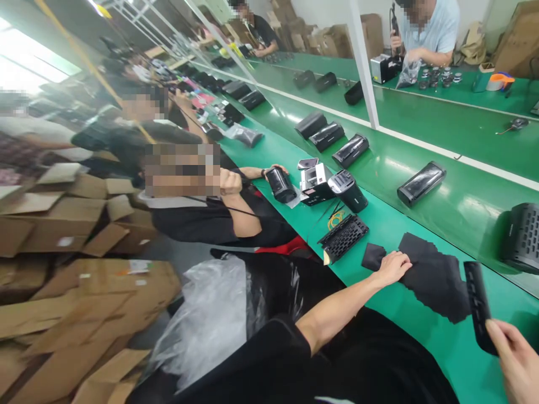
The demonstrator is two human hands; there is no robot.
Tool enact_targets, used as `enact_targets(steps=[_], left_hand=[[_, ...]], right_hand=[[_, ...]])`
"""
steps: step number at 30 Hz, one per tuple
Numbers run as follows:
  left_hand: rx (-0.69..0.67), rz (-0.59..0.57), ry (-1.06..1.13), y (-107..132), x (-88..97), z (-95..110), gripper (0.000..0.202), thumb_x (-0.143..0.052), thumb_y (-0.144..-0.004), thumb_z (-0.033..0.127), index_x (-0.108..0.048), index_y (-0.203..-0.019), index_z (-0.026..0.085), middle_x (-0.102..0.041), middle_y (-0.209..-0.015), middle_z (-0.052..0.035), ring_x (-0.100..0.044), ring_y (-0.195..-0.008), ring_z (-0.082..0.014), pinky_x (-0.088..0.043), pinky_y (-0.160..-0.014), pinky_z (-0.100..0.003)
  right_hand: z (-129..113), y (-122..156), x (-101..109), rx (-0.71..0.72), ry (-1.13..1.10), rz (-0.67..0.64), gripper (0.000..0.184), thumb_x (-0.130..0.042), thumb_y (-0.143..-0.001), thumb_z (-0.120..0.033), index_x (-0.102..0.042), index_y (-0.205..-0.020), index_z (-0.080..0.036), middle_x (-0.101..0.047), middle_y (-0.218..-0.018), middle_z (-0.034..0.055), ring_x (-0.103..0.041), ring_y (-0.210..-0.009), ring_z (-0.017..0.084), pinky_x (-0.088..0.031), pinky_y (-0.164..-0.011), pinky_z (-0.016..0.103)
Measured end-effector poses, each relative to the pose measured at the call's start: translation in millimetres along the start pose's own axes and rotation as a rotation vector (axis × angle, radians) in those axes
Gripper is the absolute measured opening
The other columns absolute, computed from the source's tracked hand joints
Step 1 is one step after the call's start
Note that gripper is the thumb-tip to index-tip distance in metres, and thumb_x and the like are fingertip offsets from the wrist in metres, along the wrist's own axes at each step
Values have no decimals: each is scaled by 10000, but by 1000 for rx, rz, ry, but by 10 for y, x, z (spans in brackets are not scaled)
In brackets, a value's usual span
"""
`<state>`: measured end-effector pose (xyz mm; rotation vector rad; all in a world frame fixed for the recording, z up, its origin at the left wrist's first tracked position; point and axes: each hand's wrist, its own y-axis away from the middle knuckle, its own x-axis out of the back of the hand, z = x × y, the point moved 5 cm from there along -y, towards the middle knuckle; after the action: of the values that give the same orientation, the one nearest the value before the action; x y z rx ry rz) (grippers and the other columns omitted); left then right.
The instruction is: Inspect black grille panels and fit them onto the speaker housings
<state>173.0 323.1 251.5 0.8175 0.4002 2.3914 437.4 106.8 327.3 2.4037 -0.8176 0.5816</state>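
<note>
My left hand is at the left edge of a spread of thin black sheets, its fingers pinched together on a sheet's edge. Just left of it lies a small separate black piece. My right hand, at the lower right, grips the lower end of a narrow black plastic panel with slots along it. The panel is held up, tilted, beyond the right end of the sheets. Behind my left hand, a black perforated grille rests on the green bench.
Yellow rubber bands lie beside the grille. Black speaker-like housings sit along the green conveyor; a larger one stands far right. A co-worker on my left holds a black cylinder. Cardboard boxes fill the left floor.
</note>
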Motion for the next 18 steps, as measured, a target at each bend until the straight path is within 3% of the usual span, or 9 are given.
enact_targets(steps=[5, 9, 11, 14, 16, 18], left_hand=[[-35, 15, 280, 78, 236, 46, 214, -618, -894, 381, -609, -773, 205, -667, -991, -74, -546, -1108, -253, -384, -1138, -425], [-36, -67, 603, 225, 343, 169, 368, -580, -861, 550, -586, -817, 184, -686, -988, -109, -637, -989, -244, -500, -965, -401], [-3, -181, 773, 302, 297, 257, 396, -605, -821, 577, -569, -809, 183, -685, -912, -104, -662, -878, -233, -533, -884, -405], [114, -422, 1164, 391, 121, 407, 333, -736, -745, 459, -561, -770, 177, -694, -849, -76, -667, -799, -195, -528, -854, -364], [206, -542, 1357, 409, -2, 481, 288, -788, -726, 369, -587, -761, 166, -697, -795, -51, -659, -742, -166, -509, -818, -320], [272, -581, 1382, 378, -91, 501, 251, -793, -752, 338, -621, -773, 157, -703, -751, -38, -654, -685, -153, -494, -772, -298]], right_hand=[[-326, -160, -798, 170, 209, -53, 659, -452, -762, -866, -689, -736, -252, -640, -849, 109, -629, -800, 310, -493, -759, 469], [-340, -191, -919, 159, 191, -72, 696, -582, -734, -849, -725, -985, -216, -647, -954, 118, -632, -828, 311, -507, -803, 492], [-409, -157, -906, 120, -29, -114, 795, -733, -697, -796, -669, -1222, -203, -672, -1112, 146, -660, -975, 329, -518, -897, 495], [-551, -33, -1019, -82, -590, -377, 897, -818, -719, -730, -571, -1442, -260, -661, -1356, 164, -648, -1204, 346, -503, -1013, 501], [-594, 80, -1111, -279, -820, -554, 793, -773, -784, -733, -636, -1408, -264, -685, -1347, 167, -667, -1187, 365, -521, -988, 523], [-551, 153, -1128, -401, -882, -618, 682, -839, -760, -661, -725, -1283, -238, -730, -1244, 162, -707, -1071, 360, -554, -914, 513]])
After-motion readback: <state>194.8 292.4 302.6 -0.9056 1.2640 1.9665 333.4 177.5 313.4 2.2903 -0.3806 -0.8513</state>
